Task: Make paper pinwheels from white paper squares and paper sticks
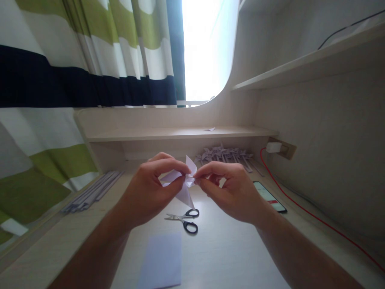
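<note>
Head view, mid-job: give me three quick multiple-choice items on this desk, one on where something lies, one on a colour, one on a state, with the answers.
1. Where do the scissors lie?
A. On the shelf
B. On the desk below the hands
C. On the phone

2. What colour is the cable that runs from the wall charger?
A. Red
B. Green
C. White

3. How is the folded paper piece held?
A. Flat on the desk, untouched
B. Pinched between both hands above the desk
C. In one hand only

Answers:
1 B, they rest on the desk, just under the raised hands.
2 A, a red line trails along the right wall.
3 B, the left hand and right hand both grip it with their fingertips.
</note>
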`<action>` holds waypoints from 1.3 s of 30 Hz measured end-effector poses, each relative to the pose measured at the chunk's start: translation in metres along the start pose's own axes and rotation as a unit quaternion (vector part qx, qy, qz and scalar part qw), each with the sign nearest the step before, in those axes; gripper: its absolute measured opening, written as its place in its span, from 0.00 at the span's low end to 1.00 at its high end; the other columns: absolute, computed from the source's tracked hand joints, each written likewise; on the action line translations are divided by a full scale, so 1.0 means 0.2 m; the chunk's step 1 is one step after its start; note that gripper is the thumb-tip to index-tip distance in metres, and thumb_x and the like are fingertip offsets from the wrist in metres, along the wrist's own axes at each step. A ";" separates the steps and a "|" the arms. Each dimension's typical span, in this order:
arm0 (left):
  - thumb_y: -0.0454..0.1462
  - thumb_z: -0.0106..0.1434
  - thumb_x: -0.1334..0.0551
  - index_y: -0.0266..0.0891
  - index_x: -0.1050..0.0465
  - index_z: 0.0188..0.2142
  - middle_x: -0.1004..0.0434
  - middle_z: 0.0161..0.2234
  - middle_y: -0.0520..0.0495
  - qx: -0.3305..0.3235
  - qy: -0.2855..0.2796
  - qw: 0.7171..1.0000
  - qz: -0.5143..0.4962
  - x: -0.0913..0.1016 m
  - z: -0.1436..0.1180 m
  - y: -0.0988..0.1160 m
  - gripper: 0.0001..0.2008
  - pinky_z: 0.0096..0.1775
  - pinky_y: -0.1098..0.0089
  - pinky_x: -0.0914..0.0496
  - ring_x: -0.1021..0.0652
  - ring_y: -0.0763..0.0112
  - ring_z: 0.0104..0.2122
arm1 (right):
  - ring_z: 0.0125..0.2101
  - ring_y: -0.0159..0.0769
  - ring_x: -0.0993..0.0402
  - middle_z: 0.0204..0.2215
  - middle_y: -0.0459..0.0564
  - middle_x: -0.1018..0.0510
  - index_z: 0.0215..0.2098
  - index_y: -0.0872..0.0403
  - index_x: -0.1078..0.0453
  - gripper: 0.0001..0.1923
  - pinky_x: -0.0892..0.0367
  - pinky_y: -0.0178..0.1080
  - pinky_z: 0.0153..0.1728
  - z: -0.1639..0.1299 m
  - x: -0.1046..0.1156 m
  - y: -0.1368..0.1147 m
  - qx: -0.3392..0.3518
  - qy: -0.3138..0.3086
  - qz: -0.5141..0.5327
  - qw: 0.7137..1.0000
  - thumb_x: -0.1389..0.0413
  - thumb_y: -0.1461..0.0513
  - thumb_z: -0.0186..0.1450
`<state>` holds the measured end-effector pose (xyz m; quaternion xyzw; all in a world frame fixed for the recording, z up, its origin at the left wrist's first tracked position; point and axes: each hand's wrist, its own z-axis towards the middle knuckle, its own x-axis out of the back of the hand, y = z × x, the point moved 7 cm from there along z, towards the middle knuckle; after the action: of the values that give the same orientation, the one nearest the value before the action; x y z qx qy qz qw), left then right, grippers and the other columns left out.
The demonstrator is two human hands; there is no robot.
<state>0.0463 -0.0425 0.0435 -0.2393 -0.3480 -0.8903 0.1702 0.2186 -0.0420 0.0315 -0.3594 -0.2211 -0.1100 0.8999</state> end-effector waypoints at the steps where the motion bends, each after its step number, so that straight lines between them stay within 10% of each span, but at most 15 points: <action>1: 0.34 0.64 0.32 0.44 0.17 0.41 0.21 0.38 0.48 -0.001 -0.001 1.000 0.004 0.00 0.00 0.00 0.07 0.35 0.69 0.25 0.21 0.67 0.37 | 0.25 0.29 0.25 0.28 0.46 0.17 0.39 0.54 0.18 0.07 0.32 0.33 0.28 0.00 0.00 0.00 0.000 -0.003 0.001 1.000 0.39 0.66 0.66; 39: 0.34 0.64 0.33 0.44 0.17 0.39 0.18 0.37 0.48 -0.028 -0.012 0.999 0.026 0.00 -0.01 0.04 0.05 0.37 0.66 0.26 0.20 0.66 0.36 | 0.31 0.34 0.20 0.33 0.49 0.15 0.41 0.55 0.20 0.08 0.26 0.35 0.32 0.00 -0.03 0.03 -0.029 -0.028 0.073 0.997 0.43 0.67 0.69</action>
<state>0.0496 -0.0489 0.0462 -0.2639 -0.3183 -0.8921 0.1821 0.2151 -0.0373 0.0260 -0.4035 -0.2159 -0.0406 0.8882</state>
